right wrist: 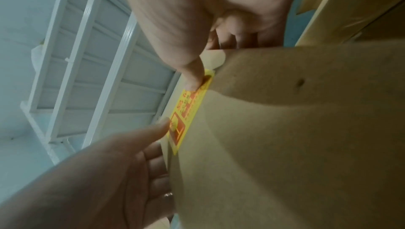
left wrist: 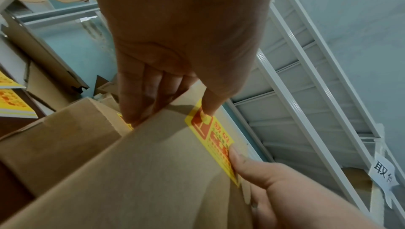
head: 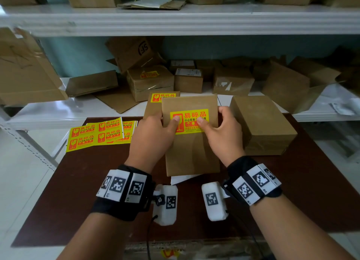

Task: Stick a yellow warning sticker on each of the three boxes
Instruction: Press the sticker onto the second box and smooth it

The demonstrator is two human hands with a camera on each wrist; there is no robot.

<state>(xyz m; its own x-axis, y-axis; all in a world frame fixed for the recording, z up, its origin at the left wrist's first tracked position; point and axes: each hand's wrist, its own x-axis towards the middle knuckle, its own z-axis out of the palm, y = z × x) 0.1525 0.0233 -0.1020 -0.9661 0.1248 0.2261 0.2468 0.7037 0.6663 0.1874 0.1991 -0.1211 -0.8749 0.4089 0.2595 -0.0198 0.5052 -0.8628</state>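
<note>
1. Head view: both hands hold a brown box (head: 191, 142) tilted up off the dark table (head: 78, 181). The left hand (head: 153, 136) grips the box's left edge, fingers behind it, thumb pressing the left end of the yellow warning sticker (head: 190, 121) on its face. The right hand (head: 222, 135) grips the right edge the same way, thumb on the sticker's right part.
2. Same view: just behind the left hand, a second box (head: 153, 103) already carries a sticker; right of the right hand stands a plain third box (head: 263, 123). Sticker sheets (head: 99, 134) lie left of the left hand.
3. Left wrist view: thumb tip on the sticker (left wrist: 211, 139), fingers (left wrist: 140, 94) wrapped behind the box edge.
4. Right wrist view: thumb down on the sticker (right wrist: 188, 111); the fingers behind the box are mostly hidden.
</note>
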